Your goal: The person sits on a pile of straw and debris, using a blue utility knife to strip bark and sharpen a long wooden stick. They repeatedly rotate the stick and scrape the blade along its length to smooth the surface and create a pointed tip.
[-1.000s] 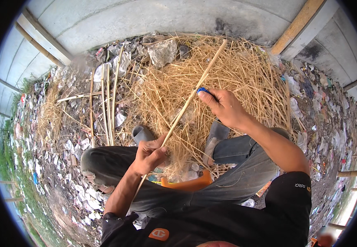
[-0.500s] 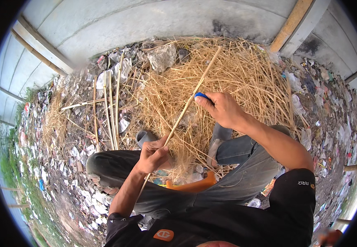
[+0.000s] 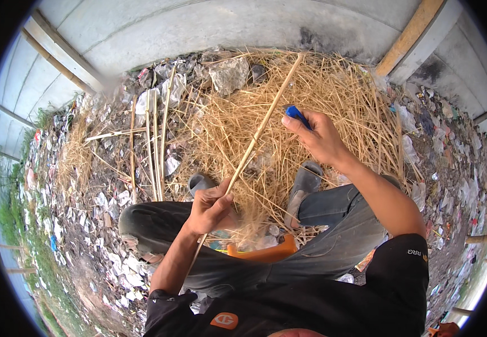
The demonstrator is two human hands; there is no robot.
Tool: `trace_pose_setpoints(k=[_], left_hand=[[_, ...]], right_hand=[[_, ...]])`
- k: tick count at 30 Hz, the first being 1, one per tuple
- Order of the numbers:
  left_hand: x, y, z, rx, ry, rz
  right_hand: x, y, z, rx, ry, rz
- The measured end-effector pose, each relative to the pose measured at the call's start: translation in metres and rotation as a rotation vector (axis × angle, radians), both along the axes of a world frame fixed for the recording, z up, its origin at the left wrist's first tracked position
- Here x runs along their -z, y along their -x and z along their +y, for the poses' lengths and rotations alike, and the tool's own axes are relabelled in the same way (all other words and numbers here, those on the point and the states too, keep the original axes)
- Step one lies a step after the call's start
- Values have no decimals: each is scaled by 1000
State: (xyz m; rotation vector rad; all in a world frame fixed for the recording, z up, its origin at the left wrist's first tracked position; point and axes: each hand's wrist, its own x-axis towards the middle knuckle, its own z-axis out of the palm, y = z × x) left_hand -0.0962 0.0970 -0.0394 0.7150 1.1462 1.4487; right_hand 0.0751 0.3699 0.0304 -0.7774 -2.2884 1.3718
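Right hand (image 3: 323,140) up over the straw, fingers curled in and thumb pressed along a small blue tool (image 3: 299,118), its tip pointing up and left; and look, just left of that tip lies the stick (image 3: 261,130), near but with a sliver of air between the two! Long axis slanting from lower left to upper right, so the tool sits roughly crosswise to it, beside the upper half, and the right hand is the nearer one there. Down at the lower part it's the left hand (image 3: 209,209), folded snugly round the stick, with the thin tail running down beside that forearm. Far end sticks out unsupported above the straw pile (image 3: 339,101), free air on both sides of it. Below, the bent knees in dark trousers (image 3: 339,236) hem things in left and right, an orange object (image 3: 263,250) between the thighs; off to the left, loose strips (image 3: 165,126) on the littered ground; beyond the straw, a rock (image 3: 229,76), and the grey wall (image 3: 215,28) marks the far edge
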Motion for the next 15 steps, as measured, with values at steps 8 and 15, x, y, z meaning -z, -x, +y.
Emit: trace_pose_setpoints(k=[8,15], left_hand=[[12,-8,3,40,88,309],[6,-1,2,51,9,-66]], right_hand=[[1,8,-26,-167,-147,-163],[-7,-5,-3,-37,-278,-27]])
